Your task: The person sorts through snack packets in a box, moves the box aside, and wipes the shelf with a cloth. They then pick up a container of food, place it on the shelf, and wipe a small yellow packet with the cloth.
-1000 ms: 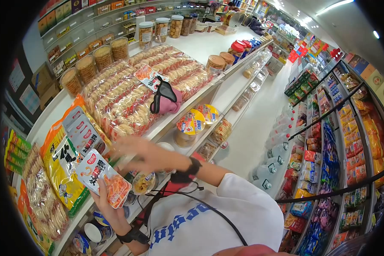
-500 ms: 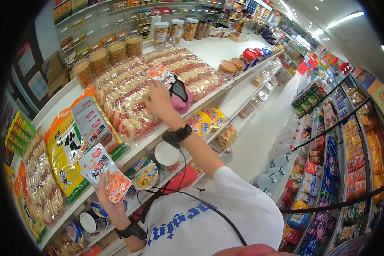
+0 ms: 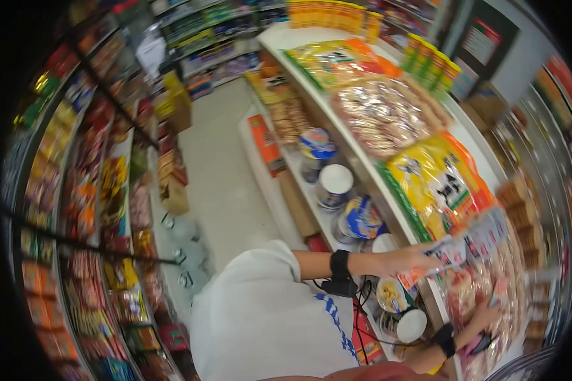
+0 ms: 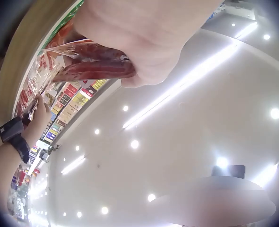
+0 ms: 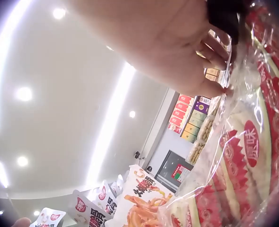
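Observation:
My left hand (image 3: pixel 407 259) grips a snack pouch (image 3: pixel 452 253) with white and orange print at the counter edge. The left wrist view shows the pouch's red side between thumb and fingers. Farther along, my right hand (image 3: pixel 483 317) is over a clear-wrapped pack of crackers (image 3: pixel 461 289). Its fingertips are right at another pouch (image 3: pixel 499 291) lying there; I cannot tell whether they pinch it. A pink and black item (image 3: pixel 480 344) lies beside this hand. More silver pouches (image 3: pixel 489 232) lie on a yellow bag (image 3: pixel 435 184).
Tubs of instant noodles (image 3: pixel 335 184) fill the shelf below the counter. Bottles (image 3: pixel 187 254) stand across the aisle (image 3: pixel 225 171), before racks of packaged snacks (image 3: pixel 82 209). Cracker jars (image 3: pixel 521 219) line the counter's back. Black cords (image 3: pixel 362 295) hang near the wrists.
The head view has swung round to the left along the counter. My left hand keeps its pouch and is now beside the silver pouches. My right hand stays near the pouch on the crackers.

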Demonstrator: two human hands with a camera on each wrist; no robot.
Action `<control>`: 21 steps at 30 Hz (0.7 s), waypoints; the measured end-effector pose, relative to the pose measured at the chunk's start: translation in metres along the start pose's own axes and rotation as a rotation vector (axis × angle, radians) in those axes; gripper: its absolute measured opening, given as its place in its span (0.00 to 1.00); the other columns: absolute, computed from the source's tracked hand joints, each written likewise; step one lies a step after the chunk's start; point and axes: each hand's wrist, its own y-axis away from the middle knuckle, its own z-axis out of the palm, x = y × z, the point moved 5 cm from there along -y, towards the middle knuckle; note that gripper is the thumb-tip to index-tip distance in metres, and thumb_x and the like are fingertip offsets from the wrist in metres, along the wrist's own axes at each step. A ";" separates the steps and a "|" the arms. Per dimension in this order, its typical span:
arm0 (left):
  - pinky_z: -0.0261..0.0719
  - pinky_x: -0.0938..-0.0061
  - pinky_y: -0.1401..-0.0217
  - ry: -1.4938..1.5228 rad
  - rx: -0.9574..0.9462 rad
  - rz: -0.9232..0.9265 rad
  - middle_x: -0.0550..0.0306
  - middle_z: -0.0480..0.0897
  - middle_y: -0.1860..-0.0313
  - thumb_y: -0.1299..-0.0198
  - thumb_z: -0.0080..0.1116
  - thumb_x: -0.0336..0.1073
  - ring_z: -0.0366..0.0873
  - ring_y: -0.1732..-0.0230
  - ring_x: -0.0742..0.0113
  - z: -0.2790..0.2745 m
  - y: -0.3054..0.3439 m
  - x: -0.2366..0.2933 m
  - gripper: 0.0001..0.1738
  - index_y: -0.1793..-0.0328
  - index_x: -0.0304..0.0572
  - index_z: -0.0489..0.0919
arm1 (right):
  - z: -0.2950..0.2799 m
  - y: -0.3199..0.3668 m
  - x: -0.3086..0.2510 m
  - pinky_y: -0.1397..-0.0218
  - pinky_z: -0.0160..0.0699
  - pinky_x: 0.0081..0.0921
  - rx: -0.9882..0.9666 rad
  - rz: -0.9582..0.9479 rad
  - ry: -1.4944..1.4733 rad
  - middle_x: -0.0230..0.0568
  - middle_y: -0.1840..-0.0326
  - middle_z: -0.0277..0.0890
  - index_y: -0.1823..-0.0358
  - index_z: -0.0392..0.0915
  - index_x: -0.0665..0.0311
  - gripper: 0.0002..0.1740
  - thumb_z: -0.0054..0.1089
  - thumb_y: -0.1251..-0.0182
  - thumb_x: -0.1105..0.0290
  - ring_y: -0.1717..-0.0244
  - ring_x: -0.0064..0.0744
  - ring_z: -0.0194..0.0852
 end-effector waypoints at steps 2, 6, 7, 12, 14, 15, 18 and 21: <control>0.81 0.75 0.49 0.019 -0.062 -0.042 0.61 0.79 0.50 0.28 0.60 0.49 0.77 0.47 0.74 0.000 0.003 0.022 0.35 0.22 0.42 0.63 | 0.007 -0.013 -0.010 0.31 0.68 0.52 -0.021 -0.017 -0.153 0.69 0.38 0.74 0.35 0.74 0.76 0.37 0.58 0.27 0.46 0.35 0.67 0.71; 0.82 0.74 0.51 0.115 -0.061 -0.154 0.60 0.79 0.50 0.28 0.60 0.52 0.79 0.49 0.73 0.007 0.025 0.020 0.33 0.26 0.43 0.65 | -0.051 0.014 -0.031 0.36 0.72 0.51 0.024 -0.062 -0.156 0.67 0.41 0.77 0.34 0.72 0.76 0.35 0.55 0.24 0.49 0.39 0.67 0.74; 0.82 0.74 0.53 0.092 -0.065 -0.155 0.59 0.79 0.51 0.28 0.60 0.53 0.79 0.52 0.73 0.007 0.027 0.025 0.32 0.27 0.43 0.66 | -0.054 0.015 -0.030 0.37 0.73 0.50 0.030 -0.063 -0.211 0.67 0.41 0.77 0.34 0.72 0.76 0.34 0.55 0.24 0.50 0.40 0.66 0.75; 0.83 0.75 0.61 0.019 -0.042 -0.117 0.57 0.80 0.51 0.27 0.57 0.56 0.81 0.64 0.72 0.004 0.019 0.016 0.31 0.31 0.42 0.67 | -0.029 -0.002 0.014 0.41 0.79 0.44 0.103 0.027 -0.288 0.68 0.40 0.77 0.33 0.71 0.75 0.28 0.53 0.21 0.58 0.41 0.57 0.80; 0.83 0.76 0.62 -0.010 -0.012 -0.099 0.57 0.80 0.51 0.26 0.56 0.58 0.80 0.64 0.73 0.001 0.018 0.014 0.31 0.31 0.42 0.68 | -0.034 0.004 0.016 0.43 0.81 0.41 -0.003 0.063 -0.270 0.68 0.40 0.77 0.31 0.71 0.74 0.26 0.53 0.21 0.62 0.42 0.54 0.81; 0.83 0.76 0.62 -0.026 0.003 -0.090 0.57 0.80 0.51 0.26 0.55 0.58 0.80 0.65 0.73 0.001 0.017 0.014 0.31 0.31 0.41 0.69 | -0.041 0.008 0.015 0.46 0.81 0.42 0.084 0.078 -0.312 0.67 0.42 0.79 0.30 0.71 0.73 0.28 0.54 0.22 0.59 0.45 0.54 0.82; 0.83 0.76 0.63 -0.042 0.034 -0.040 0.56 0.81 0.52 0.26 0.53 0.60 0.80 0.65 0.73 0.000 0.020 0.017 0.32 0.32 0.40 0.70 | -0.067 0.035 0.001 0.52 0.82 0.41 0.245 0.106 -0.472 0.65 0.44 0.80 0.28 0.71 0.71 0.33 0.57 0.24 0.54 0.48 0.53 0.83; 0.83 0.77 0.63 0.020 0.013 -0.022 0.56 0.82 0.53 0.25 0.52 0.60 0.81 0.65 0.72 -0.003 0.019 0.021 0.33 0.33 0.37 0.70 | -0.143 0.078 -0.062 0.54 0.80 0.38 0.223 0.103 -0.700 0.61 0.46 0.78 0.31 0.71 0.73 0.31 0.61 0.25 0.57 0.47 0.47 0.78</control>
